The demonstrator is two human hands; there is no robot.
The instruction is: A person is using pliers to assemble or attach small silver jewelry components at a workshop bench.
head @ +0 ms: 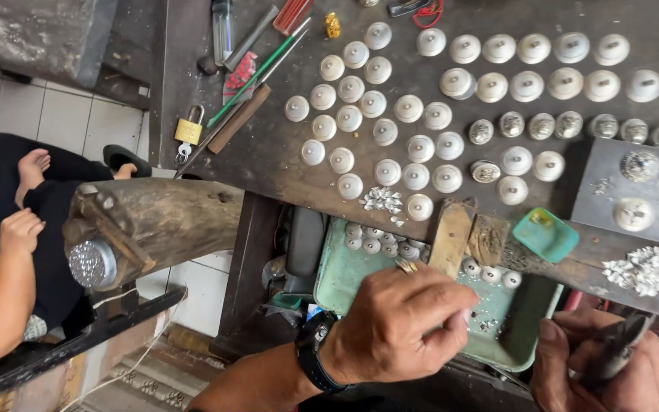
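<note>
Your left hand (402, 320), with a dark watch (313, 352) on its wrist, was curled into a loose fist over the green tray (341, 271), fingertips drawn together as if nipping something small; what they pinched, I could not tell, since the knuckles hid it. Your right hand (604, 366) was closed around a dark plier-like tool (619, 347) at the lower right, its tip pointing up toward the bench. The small silver domes (371, 238) lay in the tray just beyond your left knuckles, and many more white domed caps (387, 130) stood in loose rows on the dark workbench (268, 152) above, with a heap of silver scraps (646, 269) to the right. Judging by that, you did well to keep both hands low over the tray, so a dropped piece would fall in it and not on the floor. A light pinch would have suited such thin metal, with the tool brought to the piece and not the other way round. The wooden stake (154, 221) with its studded silver end (91, 263) sat well to your left, beside another person's arm (5, 282).
</note>
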